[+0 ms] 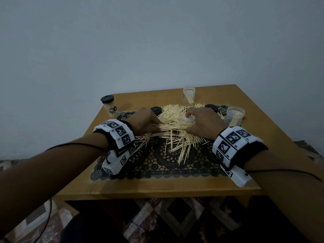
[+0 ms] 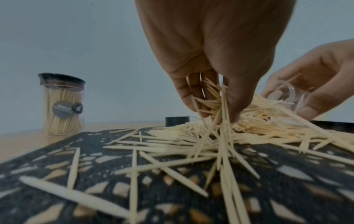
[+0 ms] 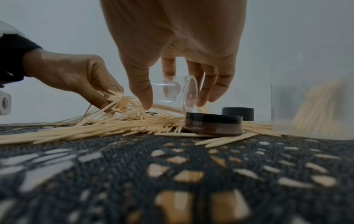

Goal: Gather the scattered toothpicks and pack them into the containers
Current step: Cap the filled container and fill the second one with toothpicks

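wooden toothpicks (image 1: 175, 127) lie in a loose heap on the middle of a black lace mat (image 1: 157, 162), and many single ones are spread toward the near side of the mat; the left hand (image 1: 142, 122) reaches into the left part of the heap and its fingers (image 2: 232, 106) pinch a bundle of toothpicks (image 2: 216, 97), with the tips sticking out in several directions; the right hand (image 1: 201, 123) holds a clear empty container (image 3: 180, 92) on its side just above the heap, thumb on one side and the other fingers curled on the other side, with the open mouth turned to the left hand; the two hands are near each other over the pile.

around the heap stand more containers; a closed container (image 1: 110, 106) with a black lid and full of toothpicks is upright at the far left, off the mat; an open container (image 1: 189, 95) with some toothpicks stands behind the heap; another open container (image 1: 235, 116) with toothpicks stands at the right edge of the mat; loose black lids (image 3: 212, 124) lie on the mat, one beside the left hand and others behind the right hand; all of this is on a yellow-brown wooden table (image 1: 157, 187) before a plain grey wall (image 1: 157, 41); both wrists carry white bands with black square markers (image 1: 119, 131).
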